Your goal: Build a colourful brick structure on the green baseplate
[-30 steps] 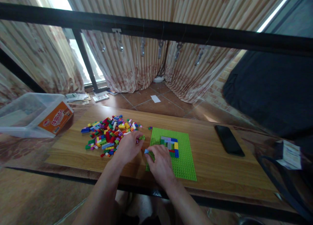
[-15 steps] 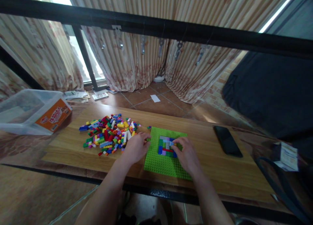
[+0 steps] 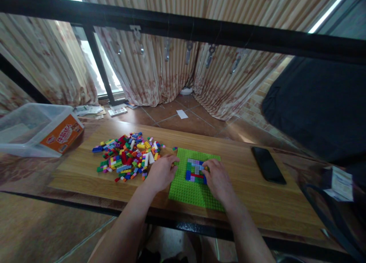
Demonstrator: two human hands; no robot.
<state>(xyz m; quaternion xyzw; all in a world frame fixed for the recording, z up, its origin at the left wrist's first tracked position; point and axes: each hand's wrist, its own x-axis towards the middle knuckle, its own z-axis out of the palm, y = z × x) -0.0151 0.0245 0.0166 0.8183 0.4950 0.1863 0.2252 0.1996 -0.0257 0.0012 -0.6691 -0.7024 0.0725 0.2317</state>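
Note:
A green studded baseplate (image 3: 183,194) lies on the wooden board, with a block of blue, grey, purple, red and green toy bricks (image 3: 196,175) built on its middle. Over the right side of that block, my right hand (image 3: 219,179) is closed, thumb and fingertips pinching a small toy brick that the fingers mostly cover. My left hand (image 3: 162,173) hovers at the plate's left edge with its fingers curled together. Something small seems to be between those fingertips, too hidden to name. Just left of it spreads a pile of loose mixed-colour toy bricks (image 3: 126,156).
A clear plastic tub (image 3: 28,141) with an orange label stands at the far left. To the right of the baseplate lies a black phone (image 3: 268,165). A dark metal bar (image 3: 183,22) crosses above the wooden board (image 3: 246,206), in front of patterned curtains.
My right thumb and fingers have drawn closer together over the brick block. My left hand has shifted slightly right along the plate's edge. The view has moved a little.

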